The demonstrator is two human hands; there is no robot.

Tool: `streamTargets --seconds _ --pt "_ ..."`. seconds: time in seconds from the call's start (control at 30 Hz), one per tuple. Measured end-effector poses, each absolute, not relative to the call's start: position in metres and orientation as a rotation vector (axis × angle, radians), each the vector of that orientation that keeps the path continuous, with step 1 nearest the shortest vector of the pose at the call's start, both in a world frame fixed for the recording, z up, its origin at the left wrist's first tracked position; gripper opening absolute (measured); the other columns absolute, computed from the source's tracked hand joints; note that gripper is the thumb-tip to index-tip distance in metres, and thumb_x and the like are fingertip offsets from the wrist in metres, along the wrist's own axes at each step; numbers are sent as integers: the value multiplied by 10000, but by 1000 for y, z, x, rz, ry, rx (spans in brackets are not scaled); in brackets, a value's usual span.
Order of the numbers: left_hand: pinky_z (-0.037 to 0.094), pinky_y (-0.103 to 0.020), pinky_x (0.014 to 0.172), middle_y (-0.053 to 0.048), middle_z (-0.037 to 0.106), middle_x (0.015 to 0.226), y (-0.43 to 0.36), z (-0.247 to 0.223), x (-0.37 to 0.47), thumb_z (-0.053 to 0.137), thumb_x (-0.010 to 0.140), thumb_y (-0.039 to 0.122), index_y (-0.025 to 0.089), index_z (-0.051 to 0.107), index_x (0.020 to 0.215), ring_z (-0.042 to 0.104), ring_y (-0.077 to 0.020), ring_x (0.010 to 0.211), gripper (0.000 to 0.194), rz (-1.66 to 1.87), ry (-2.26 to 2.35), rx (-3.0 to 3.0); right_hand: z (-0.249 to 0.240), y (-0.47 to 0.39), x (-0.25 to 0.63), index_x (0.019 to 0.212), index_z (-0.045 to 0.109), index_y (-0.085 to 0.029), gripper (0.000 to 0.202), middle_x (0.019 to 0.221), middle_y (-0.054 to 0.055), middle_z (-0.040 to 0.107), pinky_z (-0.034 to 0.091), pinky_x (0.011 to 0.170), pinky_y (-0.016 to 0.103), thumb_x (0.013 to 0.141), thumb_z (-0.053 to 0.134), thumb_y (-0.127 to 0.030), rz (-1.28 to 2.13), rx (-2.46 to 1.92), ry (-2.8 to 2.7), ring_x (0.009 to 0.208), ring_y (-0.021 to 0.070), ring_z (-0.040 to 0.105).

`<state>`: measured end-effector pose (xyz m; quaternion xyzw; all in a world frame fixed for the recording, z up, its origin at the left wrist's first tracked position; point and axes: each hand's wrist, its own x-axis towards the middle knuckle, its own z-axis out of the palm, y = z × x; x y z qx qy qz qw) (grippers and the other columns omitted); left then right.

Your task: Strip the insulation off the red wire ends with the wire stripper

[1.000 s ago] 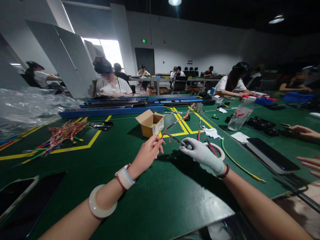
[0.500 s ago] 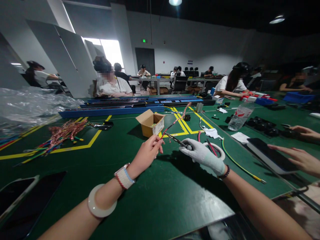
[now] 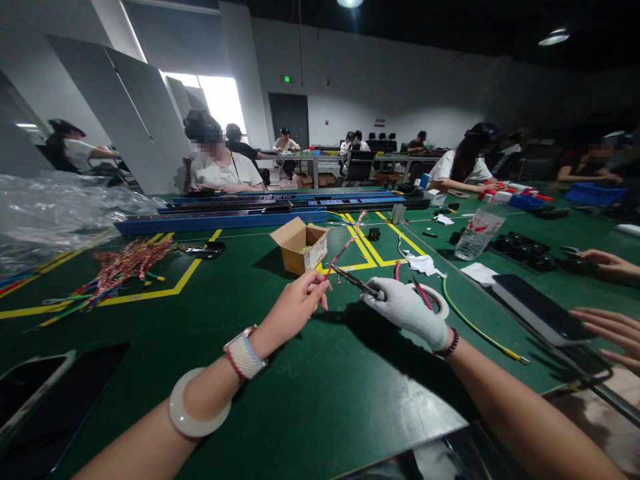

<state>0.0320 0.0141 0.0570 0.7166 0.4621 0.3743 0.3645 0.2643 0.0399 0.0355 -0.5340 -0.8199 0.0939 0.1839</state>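
My left hand (image 3: 303, 298), bare, pinches a thin red wire (image 3: 344, 249) whose upper end is a frayed copper strand. In a white-grey glove, my right hand (image 3: 406, 312) is wrapped round long-nosed pliers (image 3: 356, 281). The jaws of the pliers reach the wire just beyond my left fingertips. Directly behind my left hand stands an open cardboard box (image 3: 300, 247) with small pale pieces inside. Beside my gloved hand lie a roll of white tape (image 3: 442, 304) and short red tubing.
At the left lie bundled copper-ended wires (image 3: 127, 267) and phones (image 3: 65, 400). Blue rails (image 3: 225, 220) cross the back. On the right are a bottle (image 3: 480, 230), a green-yellow cable (image 3: 475, 325), a dark device (image 3: 537, 307) and another person's hands (image 3: 613, 330).
The wire's frayed upper end has swung left and down. My hands keep their holds almost in place. The other person's near hand has moved right, off the dark device's top.
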Motion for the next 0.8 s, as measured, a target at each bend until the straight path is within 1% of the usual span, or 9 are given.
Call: streamTargets --seconds 0.1,0.2,0.27,0.37,0.47,0.53,0.6,0.7,0.8 --pt "371 -200 502 8 645 656 15 60 29 429 931 374 176 561 886 486 -108 504 242 914 1209 1939 34 41 266 767 568 -190 207 726 30 602 330 570 249 830 574 -388 198 -1522 -2355 667 158 533" --pt "401 -213 565 0 668 697 16 65 26 423 939 355 173 620 910 546 -126 572 270 893 1222 2070 32 39 266 791 557 -194 168 737 17 620 348 551 234 833 565 -356 388 -1503 -2343 631 141 551" --pt "422 -222 617 -5 676 722 18 68 22 418 943 347 171 650 867 581 -138 625 301 892 1236 2143 33 35 264 834 556 -189 167 752 17 637 377 537 223 840 559 -356 618 -1438 -2316 623 135 574" --pt "446 -233 678 -3 683 736 21 72 14 418 947 333 171 673 869 625 -156 693 312 851 1222 2220 36 25 262 904 550 -175 253 687 8 645 392 440 207 846 556 -422 1098 -1407 -2208 489 114 554" --pt "472 -246 714 -4 704 781 26 72 5 425 945 296 183 678 973 653 -166 741 279 798 1162 2305 42 15 262 795 552 -156 310 616 9 644 373 354 194 844 556 -462 1542 -1300 -2114 365 89 497" --pt "491 -265 764 -25 728 896 29 70 -1 439 935 259 185 669 1051 666 -173 814 268 788 1127 2373 45 11 264 700 549 -143 342 603 24 650 380 344 186 838 574 -454 1799 -1139 -2082 355 87 509" --pt "495 -288 834 -50 724 1036 32 67 -6 451 920 211 182 646 1132 664 -181 916 290 789 1102 2448 45 9 266 698 564 -131 337 592 26 650 390 342 181 829 597 -441 2041 -1008 -1991 358 93 529" --pt "492 -313 897 -69 698 1139 34 63 -9 429 901 139 177 623 1182 649 -182 1008 344 793 1090 2552 38 9 269 796 588 -124 290 606 22 661 411 353 178 803 634 -410 2294 -896 -1761 382 108 564" --pt "497 -333 911 -71 692 1158 34 62 -7 414 901 136 182 619 1187 648 -190 1028 355 800 1107 2617 33 7 267 856 585 -121 277 624 38 675 436 368 190 803 624 -391 2440 -827 -1577 408 131 594"
